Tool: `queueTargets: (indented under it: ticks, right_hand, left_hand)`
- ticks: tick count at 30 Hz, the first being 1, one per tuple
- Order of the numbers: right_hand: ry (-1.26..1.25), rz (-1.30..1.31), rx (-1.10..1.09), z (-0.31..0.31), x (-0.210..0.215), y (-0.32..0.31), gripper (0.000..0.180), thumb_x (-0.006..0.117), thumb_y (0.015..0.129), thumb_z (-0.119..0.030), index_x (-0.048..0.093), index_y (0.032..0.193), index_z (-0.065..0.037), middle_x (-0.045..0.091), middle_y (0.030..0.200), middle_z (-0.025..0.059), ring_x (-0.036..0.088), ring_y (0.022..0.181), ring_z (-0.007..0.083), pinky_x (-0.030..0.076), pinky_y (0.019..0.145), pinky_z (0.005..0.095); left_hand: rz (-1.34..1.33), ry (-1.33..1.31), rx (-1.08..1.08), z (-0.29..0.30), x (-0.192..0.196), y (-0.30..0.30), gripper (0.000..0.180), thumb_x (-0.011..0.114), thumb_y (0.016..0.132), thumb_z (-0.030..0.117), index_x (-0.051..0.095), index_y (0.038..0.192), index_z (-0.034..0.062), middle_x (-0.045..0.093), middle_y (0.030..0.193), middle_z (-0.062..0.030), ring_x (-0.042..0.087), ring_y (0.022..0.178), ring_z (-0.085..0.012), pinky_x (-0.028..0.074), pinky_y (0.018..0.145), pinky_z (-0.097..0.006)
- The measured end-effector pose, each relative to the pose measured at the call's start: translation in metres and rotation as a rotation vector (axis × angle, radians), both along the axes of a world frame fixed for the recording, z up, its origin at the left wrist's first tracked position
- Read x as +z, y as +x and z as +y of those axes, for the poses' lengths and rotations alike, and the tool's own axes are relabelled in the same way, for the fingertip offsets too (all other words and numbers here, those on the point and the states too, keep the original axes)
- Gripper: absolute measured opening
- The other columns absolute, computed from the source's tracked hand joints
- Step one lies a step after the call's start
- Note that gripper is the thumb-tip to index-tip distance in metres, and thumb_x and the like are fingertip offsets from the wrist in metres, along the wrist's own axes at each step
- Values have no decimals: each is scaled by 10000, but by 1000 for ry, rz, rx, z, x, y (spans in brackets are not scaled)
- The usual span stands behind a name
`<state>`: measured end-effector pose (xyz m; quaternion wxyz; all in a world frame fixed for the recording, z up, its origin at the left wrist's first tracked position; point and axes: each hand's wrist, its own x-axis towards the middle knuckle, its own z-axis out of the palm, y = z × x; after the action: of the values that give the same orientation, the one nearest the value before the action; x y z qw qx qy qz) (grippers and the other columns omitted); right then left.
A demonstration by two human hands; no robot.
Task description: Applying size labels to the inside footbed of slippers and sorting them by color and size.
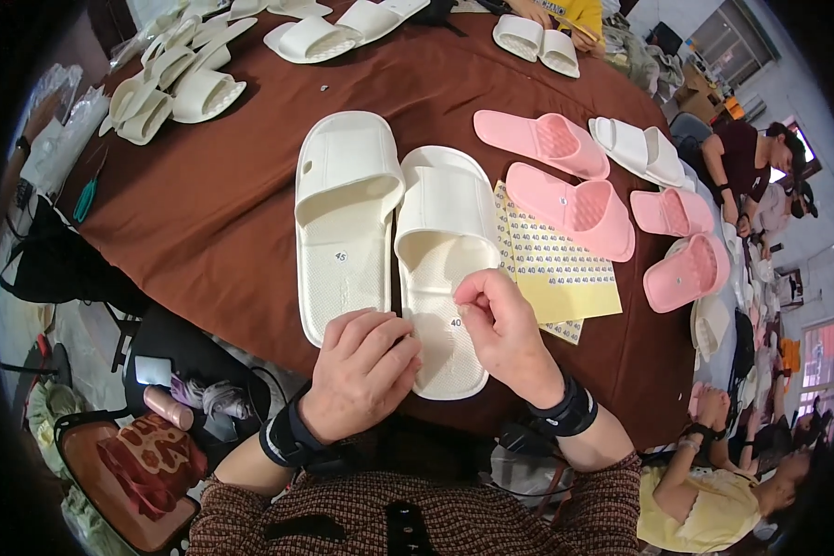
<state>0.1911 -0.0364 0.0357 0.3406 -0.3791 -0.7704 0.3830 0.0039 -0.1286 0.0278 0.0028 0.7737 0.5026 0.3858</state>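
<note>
Two white slide slippers lie side by side before me, toes pointing away. On the left slipper's (343, 278) insole sits a small round sticker. My left hand (361, 375) lies over the heel end, fingers curled down at the edge of the right slipper (443, 371); its fingertips are partly hidden. Above that slipper's insole, my right hand (505, 329) pinches with thumb and forefinger. Right at the thumb tip is a small white number sticker (456, 323); whether it is pressed flat or still touched by the thumb is unclear.
Yellow-backed sticker sheets (574, 298) lie right of the slippers, partly under a pink slipper (574, 208). More pink slippers (681, 273) and white ones (171, 88) stand around the brown-clothed table (232, 232). Green-handled snips (86, 197) lie at the left edge. Other people (746, 157) sit at right.
</note>
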Motion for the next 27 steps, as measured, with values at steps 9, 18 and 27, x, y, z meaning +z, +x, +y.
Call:
queueTargets:
  ticks: [9, 18, 27]
  right_hand:
    - [326, -142, 24, 1, -5, -1, 160, 600, 818, -39, 542, 966, -52, 578, 888, 153, 562, 843, 375, 436, 751, 466]
    - [318, -150, -14, -4, -8, 5, 215, 567, 782, -14, 513, 980, -77, 557, 944, 90, 543, 921, 297, 363, 799, 401]
    - [277, -209, 9, -5, -6, 2, 200, 536, 822, -1, 501, 1003, -80, 558, 996, 108, 536, 945, 323, 379, 823, 422]
  left_hand:
    - [55, -24, 20, -2, 2, 4, 301, 718, 713, 60, 631, 1001, 67, 623, 1050, -76, 586, 990, -302, 438, 887, -439]
    - [45, 25, -8, -2, 8, 15, 224, 698, 772, 38, 652, 991, 46, 638, 1052, -129, 589, 978, -356, 447, 874, -451]
    - [58, 10, -6, -4, 5, 11, 243, 688, 787, 44, 646, 1026, 51, 634, 1071, -129, 587, 996, -347, 447, 888, -452]
